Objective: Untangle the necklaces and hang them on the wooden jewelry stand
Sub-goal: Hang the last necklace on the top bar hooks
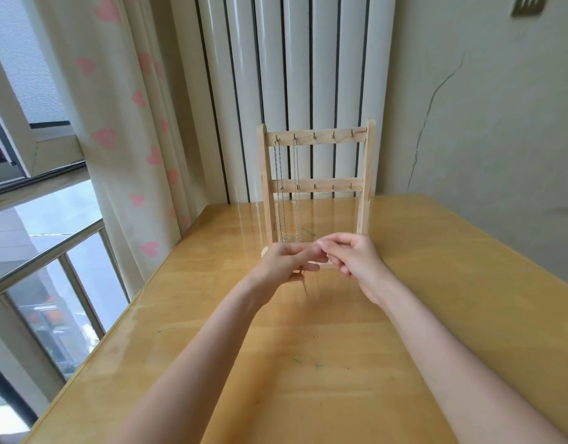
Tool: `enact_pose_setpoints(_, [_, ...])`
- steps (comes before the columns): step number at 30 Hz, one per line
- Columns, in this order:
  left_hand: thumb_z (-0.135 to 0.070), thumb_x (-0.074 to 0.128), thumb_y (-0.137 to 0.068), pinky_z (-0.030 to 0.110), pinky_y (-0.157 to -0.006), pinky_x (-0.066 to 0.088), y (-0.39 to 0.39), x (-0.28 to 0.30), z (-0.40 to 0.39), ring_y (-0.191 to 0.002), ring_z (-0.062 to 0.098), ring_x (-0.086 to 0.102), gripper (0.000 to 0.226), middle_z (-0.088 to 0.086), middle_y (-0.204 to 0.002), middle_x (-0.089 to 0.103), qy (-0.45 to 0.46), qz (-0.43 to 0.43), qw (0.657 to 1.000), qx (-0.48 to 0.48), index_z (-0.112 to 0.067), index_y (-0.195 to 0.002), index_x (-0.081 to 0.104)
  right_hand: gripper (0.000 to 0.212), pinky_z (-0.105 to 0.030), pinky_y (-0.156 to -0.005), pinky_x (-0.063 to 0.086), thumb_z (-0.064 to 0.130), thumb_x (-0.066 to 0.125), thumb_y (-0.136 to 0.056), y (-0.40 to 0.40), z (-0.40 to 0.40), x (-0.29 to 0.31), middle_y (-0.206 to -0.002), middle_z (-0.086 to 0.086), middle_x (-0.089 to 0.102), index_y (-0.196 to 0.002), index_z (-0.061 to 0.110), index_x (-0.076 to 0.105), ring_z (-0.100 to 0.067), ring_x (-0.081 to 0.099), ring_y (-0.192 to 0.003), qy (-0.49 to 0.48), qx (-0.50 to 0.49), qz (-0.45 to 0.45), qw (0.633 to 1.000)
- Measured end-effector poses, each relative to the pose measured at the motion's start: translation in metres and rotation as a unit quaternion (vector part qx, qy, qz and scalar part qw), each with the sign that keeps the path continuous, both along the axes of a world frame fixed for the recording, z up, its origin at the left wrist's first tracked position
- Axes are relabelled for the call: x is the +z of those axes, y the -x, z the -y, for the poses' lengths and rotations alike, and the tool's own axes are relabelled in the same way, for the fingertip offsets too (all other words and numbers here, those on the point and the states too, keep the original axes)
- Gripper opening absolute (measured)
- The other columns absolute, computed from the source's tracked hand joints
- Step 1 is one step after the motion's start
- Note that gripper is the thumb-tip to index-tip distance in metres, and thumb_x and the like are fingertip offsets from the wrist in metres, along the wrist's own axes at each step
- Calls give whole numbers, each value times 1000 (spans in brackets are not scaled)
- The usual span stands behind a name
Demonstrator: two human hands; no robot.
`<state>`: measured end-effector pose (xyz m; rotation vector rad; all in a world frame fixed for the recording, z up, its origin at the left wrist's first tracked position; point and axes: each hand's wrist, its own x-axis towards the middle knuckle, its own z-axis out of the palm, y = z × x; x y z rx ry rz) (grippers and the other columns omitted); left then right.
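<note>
Two necklaces (289, 190) already hang from the top-left hooks of the wooden jewelry stand (316, 187) at the back of the table (436, 315). My left hand (289, 261) and right hand (356, 257) meet in front, fingers curled, pinching a thin chain (304, 283) that dangles below my left.

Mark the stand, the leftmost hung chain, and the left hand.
stand (369, 174): head view, right upright post.
leftmost chain (277, 187): head view, strand near the lower bar.
left hand (284, 261): head view, back of the hand.
</note>
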<state>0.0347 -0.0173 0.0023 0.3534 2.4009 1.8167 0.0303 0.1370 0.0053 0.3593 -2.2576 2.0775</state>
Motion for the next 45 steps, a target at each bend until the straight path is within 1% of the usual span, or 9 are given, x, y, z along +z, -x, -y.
enact_pose_setpoints(9, [-22,57,-91,24,-59,50,-6,23,2,-65,7,54,19,16,-97,67,109,-118,977,141,-9,-90,71,13,-22,-65,38,22,62,-87,-7,-6,17,-55,6,42,-82,13,71,-12,36,-57,-124,12,26,992])
enact_pose_setpoints(14, [-21,56,-92,31,-62,58,-4,15,8,-68,20,70,16,3,-85,69,227,-134,952,158,-11,-87,68,13,-19,-70,38,13,61,-87,-10,-8,39,-80,9,63,-77,13,69,-5,50,-73,-65,-19,-18,998])
enact_pose_setpoints(18, [-21,53,-93,24,-53,56,-2,10,13,-64,15,69,20,1,-79,69,267,-163,927,205,-10,-86,69,11,-24,-68,45,7,58,-88,-9,-4,61,-52,10,56,-82,7,67,-11,49,-59,64,-4,-12,998])
enact_pose_setpoints(21, [-14,51,-94,21,-57,55,1,10,14,-67,15,66,22,7,-81,69,158,-117,957,214,-1,-88,68,12,-23,-50,39,8,57,-89,-9,-1,72,-44,8,39,-83,4,66,-8,36,-43,143,21,8,989])
enact_pose_setpoints(24, [-7,45,-94,26,-70,55,0,18,11,-71,16,65,21,15,-87,67,-110,-6,968,224,0,-81,61,15,-22,-46,42,9,56,-90,-11,3,80,-48,4,45,-78,5,65,-9,38,-41,121,38,20,992])
enact_pose_setpoints(29, [-10,35,-98,29,-64,55,-7,38,15,-67,15,59,25,6,-66,58,-501,120,848,127,-8,-77,46,17,-32,-73,53,9,54,-90,-9,-2,68,-52,-2,60,-74,7,61,-19,61,-61,90,45,74,992])
enact_pose_setpoints(32, [-14,38,-97,14,-33,31,-6,44,15,-37,5,32,24,-6,-44,38,-425,101,889,138,-13,-75,47,18,-33,-72,53,9,53,-92,-7,-7,57,-49,-2,57,-75,7,58,-19,61,-57,134,37,92,986])
enact_pose_setpoints(35, [-12,41,-95,15,-31,14,-2,40,16,-35,5,21,17,-8,-46,33,-301,60,937,165,-15,-80,49,16,-31,-63,54,9,52,-92,-5,-9,54,-46,0,49,-78,7,58,-14,53,-43,176,28,98,979])
enact_pose_setpoints(45, [-16,42,-95,17,-38,21,3,8,16,-44,8,29,20,-3,-56,39,-69,-4,973,222,-14,-79,54,13,-16,-35,22,8,50,-93,-2,-10,64,-47,5,46,-91,5,62,-4,26,-33,271,82,71,956])
